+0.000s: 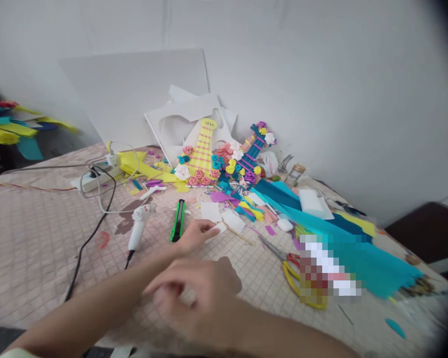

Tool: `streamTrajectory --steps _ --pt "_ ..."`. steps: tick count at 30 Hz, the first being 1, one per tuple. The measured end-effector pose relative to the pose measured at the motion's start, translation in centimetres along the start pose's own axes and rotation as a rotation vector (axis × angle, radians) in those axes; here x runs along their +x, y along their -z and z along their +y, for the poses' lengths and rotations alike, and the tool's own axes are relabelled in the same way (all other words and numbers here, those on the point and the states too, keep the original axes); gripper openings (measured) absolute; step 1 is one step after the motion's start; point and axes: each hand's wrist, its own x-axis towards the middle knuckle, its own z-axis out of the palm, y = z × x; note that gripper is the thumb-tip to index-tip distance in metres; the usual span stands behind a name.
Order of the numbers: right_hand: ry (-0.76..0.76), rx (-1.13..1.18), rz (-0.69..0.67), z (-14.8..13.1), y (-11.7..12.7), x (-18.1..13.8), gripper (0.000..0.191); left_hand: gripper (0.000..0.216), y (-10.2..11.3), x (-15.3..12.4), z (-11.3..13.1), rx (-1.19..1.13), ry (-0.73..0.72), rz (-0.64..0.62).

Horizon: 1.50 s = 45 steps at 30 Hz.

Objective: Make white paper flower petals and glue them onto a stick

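Note:
My left hand [194,234] reaches across the patterned table [33,238] and pinches a small white foam piece [219,227] with its fingertips. A green utility knife [178,220] lies right beside that hand. My right hand [199,293] hovers nearer me, blurred, fingers curled loosely; I cannot make out anything in it. A white glue gun [138,224] lies left of the knife with its black cord running toward me.
Two foam guitar shapes, yellow [203,149] and blue [252,151], lean on white boards at the wall amid foam flowers. Teal foam sheets [358,253] and yellow-handled scissors [296,278] lie right. A power strip [97,176] with cables sits back left.

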Motion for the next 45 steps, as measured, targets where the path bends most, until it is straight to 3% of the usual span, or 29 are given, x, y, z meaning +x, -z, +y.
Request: streamTrajectory --steps 4,5,8,12,21,27,33,45 --pt "-0.251 0.096 0.529 5.4 5.6 0.3 0.015 0.032 0.4 0.3 0.6 -0.073 0.015 0.054" --pt "-0.335 0.173 0.577 6.9 6.7 0.5 0.014 0.033 0.5 0.3 0.7 -0.085 0.021 0.071" --pt "-0.466 0.288 0.492 10.5 8.0 1.0 0.028 0.033 0.4 0.3 0.7 -0.101 0.042 0.094" --pt "-0.547 0.432 0.351 12.5 7.3 1.2 0.027 0.033 0.0 0.1 0.7 -0.108 0.075 0.052" --pt "-0.607 0.548 0.402 13.3 7.8 -0.2 0.023 0.025 -0.5 -0.6 1.5 -0.094 0.166 -0.072" --pt "-0.613 0.524 0.428 13.4 8.0 -1.0 0.021 0.031 -0.7 -0.8 1.5 -0.143 0.311 -0.177" --pt "-0.585 0.529 0.269 12.4 7.7 -1.2 0.022 0.029 -0.8 -0.9 1.5 -0.168 0.339 -0.139" --pt "-0.653 0.471 0.491 13.0 7.8 -1.5 0.027 0.024 -1.0 -0.9 1.5 -0.189 0.397 -0.121"
